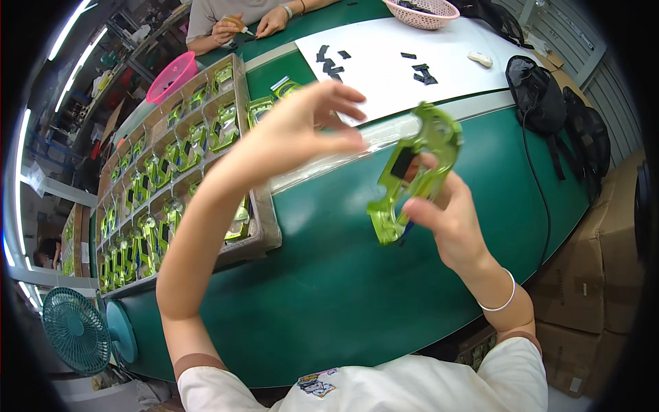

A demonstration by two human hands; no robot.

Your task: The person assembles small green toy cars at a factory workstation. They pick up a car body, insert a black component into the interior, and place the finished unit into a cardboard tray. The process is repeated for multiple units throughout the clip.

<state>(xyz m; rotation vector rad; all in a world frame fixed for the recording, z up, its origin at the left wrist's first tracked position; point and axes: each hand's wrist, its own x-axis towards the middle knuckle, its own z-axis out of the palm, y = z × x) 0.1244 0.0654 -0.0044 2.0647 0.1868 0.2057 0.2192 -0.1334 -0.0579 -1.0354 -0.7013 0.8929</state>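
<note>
Two hands up over the green table: right hand grips a lime-green plastic part, left hand empty, fingers loosely spread.

At the left of the frame I see a divided cardboard tray full of green parts on my green table. A teal fan sits lower left, pink baskets up top, black bags at right.

A single head-worn fisheye view looks steeply down and forward, close over the raised hands, across the green surface toward the far edge
</note>
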